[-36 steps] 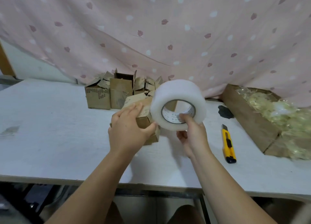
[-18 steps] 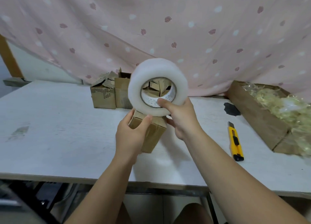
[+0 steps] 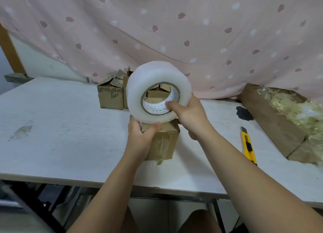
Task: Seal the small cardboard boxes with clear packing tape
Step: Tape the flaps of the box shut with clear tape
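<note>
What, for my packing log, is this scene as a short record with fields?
left hand: grips small brown cardboard box on white table
right hand: holds large roll of clear packing tape over that box, thumb in its core
knife: yellow utility knife flat on table, right of box
background: more small open-flapped cardboard boxes

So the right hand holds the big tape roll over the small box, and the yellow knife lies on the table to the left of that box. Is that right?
Not quite. The yellow knife lies on the table to the right of the small box, as the head view shows. The right hand does hold the tape roll over that box.
</note>
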### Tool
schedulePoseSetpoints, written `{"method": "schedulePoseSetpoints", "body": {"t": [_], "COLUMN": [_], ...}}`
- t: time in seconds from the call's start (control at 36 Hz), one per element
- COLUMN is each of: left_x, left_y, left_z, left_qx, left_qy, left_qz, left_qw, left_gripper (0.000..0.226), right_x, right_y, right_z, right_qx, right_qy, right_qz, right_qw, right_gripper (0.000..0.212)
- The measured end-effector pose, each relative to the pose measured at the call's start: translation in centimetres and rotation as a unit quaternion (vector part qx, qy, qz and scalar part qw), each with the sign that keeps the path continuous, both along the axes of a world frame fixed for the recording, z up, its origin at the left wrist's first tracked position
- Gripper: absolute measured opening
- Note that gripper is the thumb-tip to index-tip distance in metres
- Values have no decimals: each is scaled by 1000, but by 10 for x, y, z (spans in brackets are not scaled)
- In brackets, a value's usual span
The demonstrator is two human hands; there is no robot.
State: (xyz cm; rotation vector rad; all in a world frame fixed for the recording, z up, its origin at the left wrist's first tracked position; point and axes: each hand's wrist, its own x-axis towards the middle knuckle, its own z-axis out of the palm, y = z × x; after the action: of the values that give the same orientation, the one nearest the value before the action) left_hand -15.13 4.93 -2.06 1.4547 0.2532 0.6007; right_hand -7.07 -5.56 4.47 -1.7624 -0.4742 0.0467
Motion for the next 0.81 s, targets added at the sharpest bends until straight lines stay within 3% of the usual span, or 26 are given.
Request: {"method": "schedulePoseSetpoints", "body": {"t": [0.11, 0.19, 0.28, 0.42, 0.58, 0.81], "left_x": [3, 3, 2, -2, -3, -6], "left_y": [2, 4, 7, 9, 10, 12], "left_z": [-2, -3, -1, -8, -7, -4], "left_qx": [34, 114, 171, 257, 295, 298], "left_qy": [2, 36, 54, 80, 111, 146], "left_qz": [30, 71, 81, 127, 140, 113], "left_qw": [999, 990, 981, 955, 939, 937], "left_gripper": [47, 71, 75, 73, 64, 66], "right_x": [0, 4, 8, 12, 15, 24], "right_y": [-4, -9, -13, -23, -47, -74], "right_z": [0, 1, 3, 3, -3, -23], "right_qx": [5, 52, 101, 112, 127, 163], "right_qy": [10, 49, 79, 21, -58, 5], "right_qz": [-6, -4, -17, -97, -171, -218], "right_qw": [1000, 997, 992, 989, 975, 962], "right_gripper": [19, 22, 28, 25, 14, 13]}}
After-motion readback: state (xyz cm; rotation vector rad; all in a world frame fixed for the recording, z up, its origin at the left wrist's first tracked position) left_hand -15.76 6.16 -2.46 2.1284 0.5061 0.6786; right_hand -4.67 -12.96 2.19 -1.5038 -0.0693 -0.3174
